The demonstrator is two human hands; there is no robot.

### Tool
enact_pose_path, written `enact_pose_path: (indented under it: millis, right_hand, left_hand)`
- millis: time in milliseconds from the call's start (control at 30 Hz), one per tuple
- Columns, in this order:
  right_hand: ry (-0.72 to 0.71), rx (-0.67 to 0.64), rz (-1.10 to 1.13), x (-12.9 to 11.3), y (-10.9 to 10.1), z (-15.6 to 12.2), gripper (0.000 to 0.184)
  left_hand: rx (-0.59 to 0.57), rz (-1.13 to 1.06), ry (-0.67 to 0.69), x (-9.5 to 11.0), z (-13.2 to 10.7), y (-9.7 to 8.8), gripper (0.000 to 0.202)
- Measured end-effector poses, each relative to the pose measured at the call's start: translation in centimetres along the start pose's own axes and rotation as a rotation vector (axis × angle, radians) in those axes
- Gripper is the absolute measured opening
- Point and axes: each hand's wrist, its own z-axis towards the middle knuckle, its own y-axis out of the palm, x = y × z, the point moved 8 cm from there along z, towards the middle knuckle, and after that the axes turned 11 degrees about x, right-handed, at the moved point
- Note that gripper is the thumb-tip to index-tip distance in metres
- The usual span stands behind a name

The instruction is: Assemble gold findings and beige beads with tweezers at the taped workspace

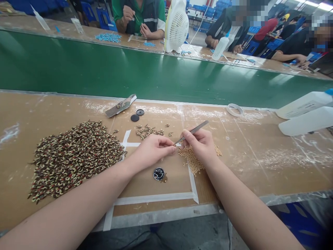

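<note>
My right hand (199,144) is closed round metal tweezers (192,132), whose tips point left toward my left fingertips. My left hand (153,149) is pinched shut on a tiny part I cannot make out, right at the tweezer tips. Under my right hand lies a pile of small beige beads (192,161). A big heap of brown, cream and red small parts (75,156) covers the bench to the left. Several finished-looking small pieces (149,131) lie just beyond my hands. A small round black cap with liquid (158,173) sits below my left hand.
Two black discs (137,115) and a flat metal piece (121,106) lie further back, a tape ring (235,109) to the right, white squeeze bottles (304,111) at far right. A green conveyor belt (130,73) runs behind; other people work across it beside a white fan (177,26).
</note>
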Motion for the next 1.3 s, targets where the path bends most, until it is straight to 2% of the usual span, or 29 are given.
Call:
enact_pose_path:
  millis: [133, 267, 333, 433, 500, 633, 733, 833, 1067, 1200, 1300]
  right_hand:
    - [0.067, 0.026, 0.024, 0.6, -0.1, 0.0, 0.030]
    - [0.092, 0.145, 0.002, 0.8, -1.2, 0.3, 0.029]
    - [0.087, 0.196, -0.024, 0.7, -1.7, 0.5, 0.030]
    - [0.082, 0.215, -0.056, 0.8, -1.9, 0.7, 0.030]
    - [0.083, 0.203, -0.073, 0.9, -1.8, 0.7, 0.031]
    - [0.039, 0.203, -0.201, 0.9, -2.0, 0.8, 0.032]
    - [-0.015, 0.202, -0.309, 0.7, -2.4, 1.0, 0.036]
    - [-0.078, 0.161, -0.396, 0.4, -2.4, 1.2, 0.039]
    - [-0.147, -0.017, -0.541, 0.3, -1.2, 1.2, 0.035]
    - [-0.166, -0.051, -0.574, 0.4, -0.9, 1.2, 0.032]
    - [-0.172, -0.097, -0.591, 0.7, -0.6, 1.1, 0.033]
  left_hand:
    - [-0.004, 0.038, 0.000, 0.4, -0.2, -0.1, 0.025]
    - [0.033, 0.091, -0.016, 0.2, 0.1, -1.0, 0.027]
    - [0.129, 0.188, 0.027, 0.4, 0.4, -2.6, 0.027]
    - [0.340, 0.396, 0.138, 1.1, 0.8, -5.9, 0.028]
    - [0.409, 0.543, 0.169, 1.3, 1.1, -7.6, 0.031]
    - [0.419, 0.750, 0.240, 1.3, 1.4, -8.9, 0.029]
    - [0.410, 0.792, 0.316, 1.4, 1.5, -8.8, 0.029]
    - [0.400, 0.823, 0.337, 1.3, 1.5, -8.7, 0.030]
    - [0.448, 0.793, 0.315, 2.2, 1.1, -9.0, 0.028]
    - [0.530, 0.573, 0.331, 3.5, 0.1, -9.0, 0.030]
    - [0.510, 0.353, 0.279, 3.4, 0.0, -8.5, 0.033]
